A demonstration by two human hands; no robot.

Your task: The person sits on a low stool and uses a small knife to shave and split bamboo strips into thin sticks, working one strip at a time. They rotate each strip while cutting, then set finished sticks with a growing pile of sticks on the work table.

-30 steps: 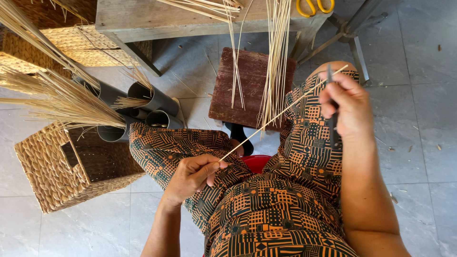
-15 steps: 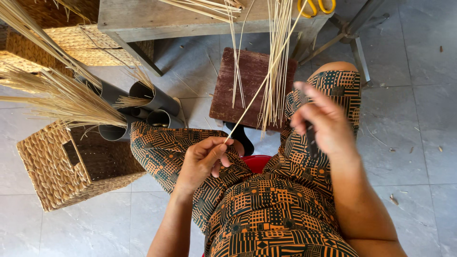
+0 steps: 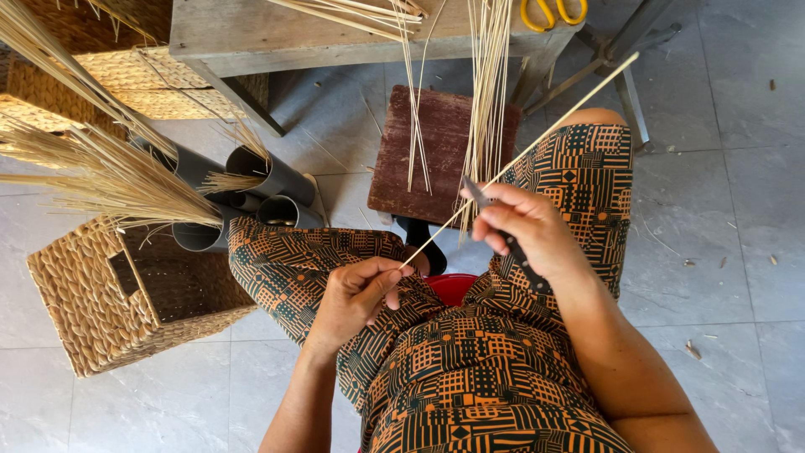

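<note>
A long, thin, pale straw-coloured reed splint runs straight from the person's lap toward two o'clock, its far tip ending near the grey metal stool legs. The left hand pinches its near end between thumb and forefinger, the other fingers curled loosely under. The right hand is closed around a small knife with a dark handle and a grey blade, the blade touching the splint about a third of the way up; the fingers are pressed together round the handle.

Both hands rest over knees clothed in smooth orange-and-black geometric print fabric. A glimpse of a red plastic seat shows between the thighs.

At twelve o'clock stands a dark reddish-brown, rough wooden block, with a bundle of thin pale reed strips hanging over it from a weathered grey wooden bench. Yellow-handled scissors lie on the bench at one o'clock. At ten o'clock, grey plastic pipe sections hold feathery dry grass stalks. At nine o'clock sits a square woven basket of coarse tan plaited fibre on pale grey floor tiles.

Compared with half a second ago, the splint now slants more toward the right, and the right hand has moved closer in along it.
</note>
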